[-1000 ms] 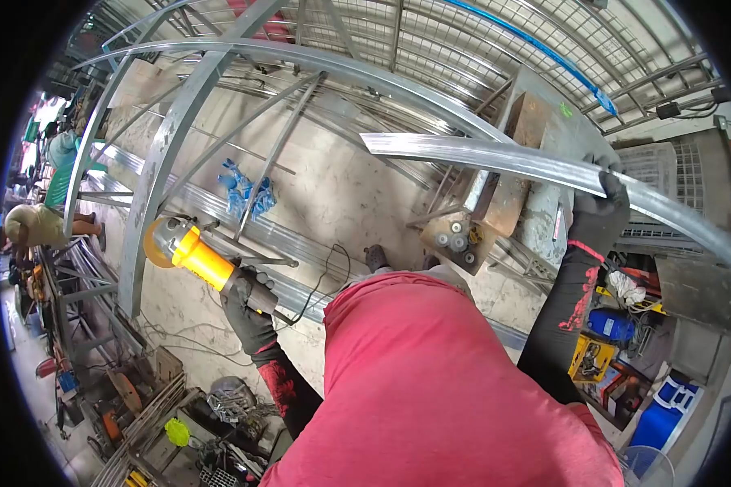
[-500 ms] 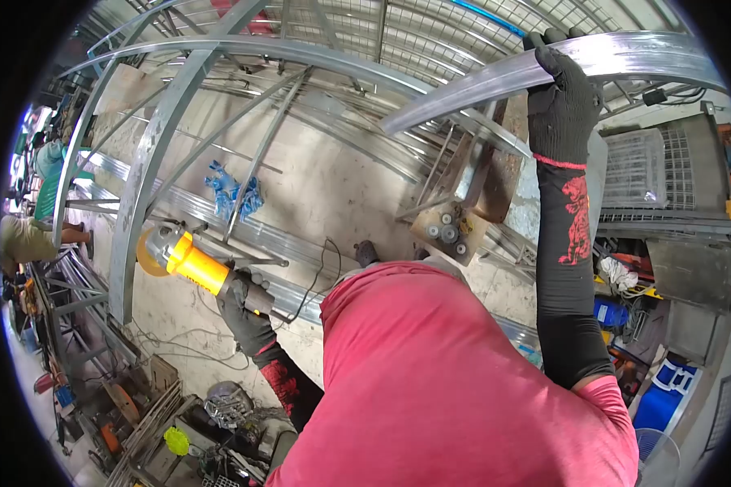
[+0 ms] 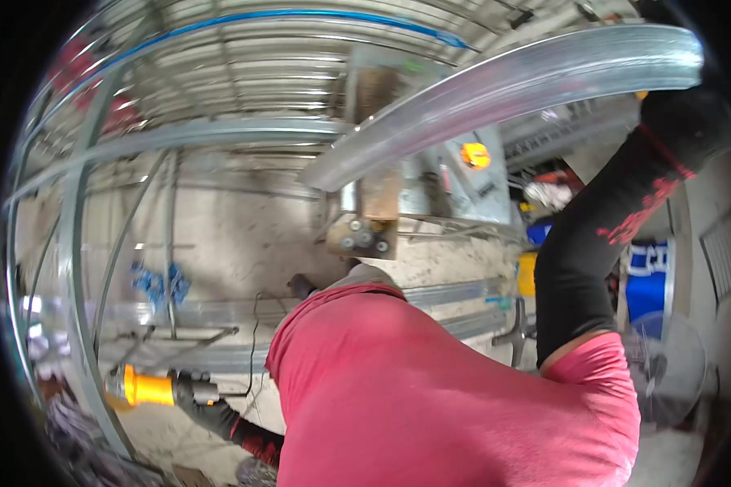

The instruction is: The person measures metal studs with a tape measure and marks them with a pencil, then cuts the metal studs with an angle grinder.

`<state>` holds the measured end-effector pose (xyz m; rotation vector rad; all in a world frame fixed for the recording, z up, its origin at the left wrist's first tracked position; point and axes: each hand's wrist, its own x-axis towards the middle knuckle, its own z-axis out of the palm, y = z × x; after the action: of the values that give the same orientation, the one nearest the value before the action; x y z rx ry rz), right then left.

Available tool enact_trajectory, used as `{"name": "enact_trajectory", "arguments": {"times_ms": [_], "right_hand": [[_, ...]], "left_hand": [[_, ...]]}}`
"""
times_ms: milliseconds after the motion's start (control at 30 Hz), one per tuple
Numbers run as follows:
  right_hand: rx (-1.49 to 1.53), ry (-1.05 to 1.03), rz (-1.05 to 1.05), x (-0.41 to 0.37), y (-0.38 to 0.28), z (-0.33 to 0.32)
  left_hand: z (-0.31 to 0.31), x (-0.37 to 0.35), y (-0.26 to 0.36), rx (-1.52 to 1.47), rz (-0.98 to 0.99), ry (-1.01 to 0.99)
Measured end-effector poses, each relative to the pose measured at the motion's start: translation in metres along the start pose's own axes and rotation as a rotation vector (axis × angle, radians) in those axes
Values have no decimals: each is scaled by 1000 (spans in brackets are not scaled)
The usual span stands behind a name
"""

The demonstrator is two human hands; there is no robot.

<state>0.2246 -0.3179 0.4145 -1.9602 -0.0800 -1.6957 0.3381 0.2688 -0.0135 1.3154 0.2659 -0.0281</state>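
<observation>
My left hand [image 3: 196, 403], in a dark glove, is closed around the rear of a yellow angle grinder [image 3: 150, 389] at the lower left. The grinder's head points left, close to an upright steel bar [image 3: 80, 268]; its disc is blurred. At the upper right, my gloved right hand [image 3: 689, 114] is raised at the near end of a long grey metal bar [image 3: 495, 97]. The fingers are partly lost in the dark image edge, but they appear wrapped round the bar. Its far end slants down left, over the steel frame [image 3: 244, 130].
A metal table [image 3: 487, 199] carries an orange tape measure [image 3: 475, 156]. Grinding discs sit on a small board [image 3: 361, 239]. A blue plastic bundle [image 3: 161, 284] lies beyond the grinder. A cord trails from the grinder. At right are a fan [image 3: 666, 365] and a blue box [image 3: 648, 284].
My view has swung to the right. My right hand has moved right and toward me with the metal bar. My left hand still holds the grinder, now lower in view.
</observation>
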Motion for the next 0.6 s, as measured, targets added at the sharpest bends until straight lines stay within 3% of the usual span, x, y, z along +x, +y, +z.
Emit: {"name": "enact_trajectory", "arguments": {"times_ms": [133, 233, 267, 367, 400, 433, 467, 600], "right_hand": [[-384, -103, -108, 57, -52, -51], [-616, -208, -56, 62, -80, -78], [-693, -250, -13, 58, -85, -87], [-888, -426, 225, 25, -85, -109], [-935, -519, 345, 6, -78, -113], [-960, -618, 455, -17, -71, -113], [-957, -723, 556, -39, -62, -110], [-640, -1065, 735, -135, -7, -115]], "left_hand": [[-16, 17, -2, -65, -21, -155], [-8, 24, -5, -82, -34, -109], [-3, 23, -5, -92, -6, -73], [-9, 32, -6, -190, -89, -307], [17, 23, -2, -145, -61, -178], [20, 22, -5, -148, -45, -150], [11, 26, -11, -246, -96, -333], [16, 17, -16, -392, -230, -276]]}}
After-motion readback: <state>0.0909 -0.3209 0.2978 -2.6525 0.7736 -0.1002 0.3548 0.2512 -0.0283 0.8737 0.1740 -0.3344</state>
